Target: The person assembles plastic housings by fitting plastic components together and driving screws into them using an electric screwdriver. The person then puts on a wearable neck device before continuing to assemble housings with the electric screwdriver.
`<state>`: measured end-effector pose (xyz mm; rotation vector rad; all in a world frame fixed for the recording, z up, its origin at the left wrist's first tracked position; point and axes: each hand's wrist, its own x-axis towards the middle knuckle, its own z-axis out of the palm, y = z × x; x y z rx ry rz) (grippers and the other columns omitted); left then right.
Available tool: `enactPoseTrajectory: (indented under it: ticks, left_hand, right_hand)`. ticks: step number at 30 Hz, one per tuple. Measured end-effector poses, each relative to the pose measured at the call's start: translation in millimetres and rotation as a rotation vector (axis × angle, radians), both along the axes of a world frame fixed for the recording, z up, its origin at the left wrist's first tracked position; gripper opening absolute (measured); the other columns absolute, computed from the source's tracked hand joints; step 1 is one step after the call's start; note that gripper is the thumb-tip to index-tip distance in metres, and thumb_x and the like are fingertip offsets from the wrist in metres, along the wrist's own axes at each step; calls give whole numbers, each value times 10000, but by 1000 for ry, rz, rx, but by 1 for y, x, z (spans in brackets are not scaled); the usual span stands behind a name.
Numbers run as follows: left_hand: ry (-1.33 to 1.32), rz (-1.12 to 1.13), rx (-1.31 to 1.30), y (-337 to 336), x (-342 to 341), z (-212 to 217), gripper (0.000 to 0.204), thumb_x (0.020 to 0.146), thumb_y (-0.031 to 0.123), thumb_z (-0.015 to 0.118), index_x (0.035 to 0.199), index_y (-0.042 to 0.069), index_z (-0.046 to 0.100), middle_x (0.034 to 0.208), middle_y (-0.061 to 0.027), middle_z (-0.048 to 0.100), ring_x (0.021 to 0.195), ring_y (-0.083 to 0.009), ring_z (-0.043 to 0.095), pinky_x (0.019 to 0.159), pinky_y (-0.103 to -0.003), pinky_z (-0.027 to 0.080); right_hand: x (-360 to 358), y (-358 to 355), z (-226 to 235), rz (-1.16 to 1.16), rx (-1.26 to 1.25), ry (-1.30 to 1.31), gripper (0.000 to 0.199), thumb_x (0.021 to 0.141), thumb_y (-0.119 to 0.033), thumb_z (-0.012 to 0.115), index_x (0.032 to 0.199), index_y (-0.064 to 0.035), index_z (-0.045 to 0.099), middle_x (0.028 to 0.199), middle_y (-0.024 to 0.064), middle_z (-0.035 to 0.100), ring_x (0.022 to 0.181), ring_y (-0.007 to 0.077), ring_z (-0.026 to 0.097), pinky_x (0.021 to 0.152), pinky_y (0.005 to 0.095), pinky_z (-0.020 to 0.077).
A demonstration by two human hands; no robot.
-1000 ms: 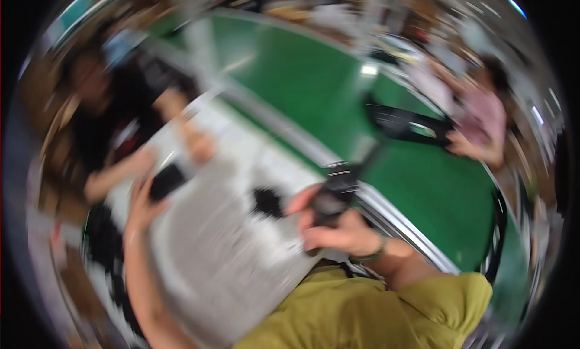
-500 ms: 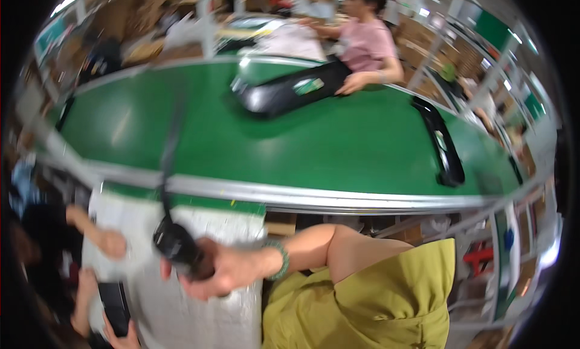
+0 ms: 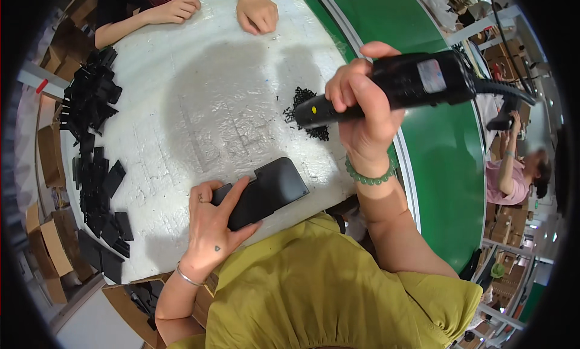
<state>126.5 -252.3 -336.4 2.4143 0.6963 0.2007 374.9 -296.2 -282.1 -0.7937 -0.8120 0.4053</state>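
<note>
My right hand point(image 3: 362, 95) is closed round a black electric screwdriver point(image 3: 417, 77) with a cable at its rear end. The tool lies nearly level, and its narrow front end appears over a heap of small black screws point(image 3: 317, 133) on the white-covered table. Whether the tip touches the screws cannot be made out. Close to the table's near edge, my left hand point(image 3: 211, 222) grips the left end of a flat black plastic piece point(image 3: 275, 189) with a rounded corner and a notched edge. Thumb and fingers lie on opposite edges of it.
Many black plastic pieces point(image 3: 93, 110) are piled along the left side of the white table point(image 3: 151, 137). Across from me, another person's hands point(image 3: 257, 12) rest on it. On the right runs a green conveyor belt point(image 3: 444, 161), with a person in pink point(image 3: 510, 180) beyond it.
The view has swung from the green belt to the white table. My right hand still holds the screwdriver, now beside the screw heap. My left hand and its black piece show clearly now.
</note>
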Motion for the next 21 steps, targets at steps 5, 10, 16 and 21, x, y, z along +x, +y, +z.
enactPoseTrajectory:
  ticks: [5,10,16,21]
  left_hand:
    - [-196,43,-34,9,6,18,976,516,447,820,1325,72,422,1419,-250,222,1282,-410,251,1021,-473,307]
    - [-191,5,67,25,15,24,698,581,324,821,1183,85,563,1309,-145,422,1238,-394,311,996,-459,332]
    - [-365,15,178,49,53,12,350,686,191,755,1001,75,657,1012,-79,616,1128,-339,450,953,-424,352]
    - [-571,-69,17,54,90,3,226,710,176,740,912,90,683,871,-45,663,1060,-295,517,889,-396,380]
  right_hand:
    - [18,36,-5,-194,-99,-123,276,774,-7,540,1033,28,453,593,54,459,498,150,459,521,289,408]
    - [22,44,-12,-191,-149,-73,245,754,15,545,983,50,466,602,63,477,501,157,482,519,281,407]
    - [-8,13,16,40,38,-12,308,796,-37,498,1097,-1,441,624,41,428,526,138,423,546,298,393]
    - [-18,-12,38,220,132,-66,378,802,-62,493,1166,-31,396,612,36,411,510,132,397,515,279,381]
